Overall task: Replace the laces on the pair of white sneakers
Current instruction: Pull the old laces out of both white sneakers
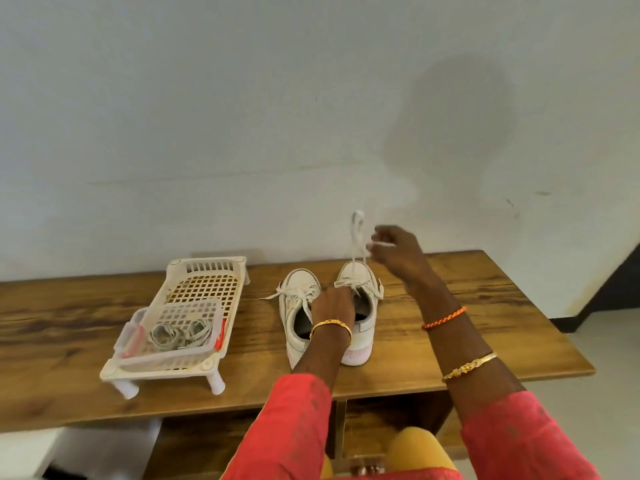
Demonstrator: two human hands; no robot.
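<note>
On your far left, a white slotted plastic rack (207, 289) stands on the brown wooden table (467, 306), with a clear perforated basket (180, 327) on it holding bundled pale laces (180, 336). Beside it sits the left white sneaker (299, 306), still laced. Your left hand (333, 306) rests on the right white sneaker (360, 306) at its tongue; its finger positions are hidden. Further right, your right hand (398, 252) is raised above that shoe, fingers pinching its white lace (357, 244), drawn upward.
</note>
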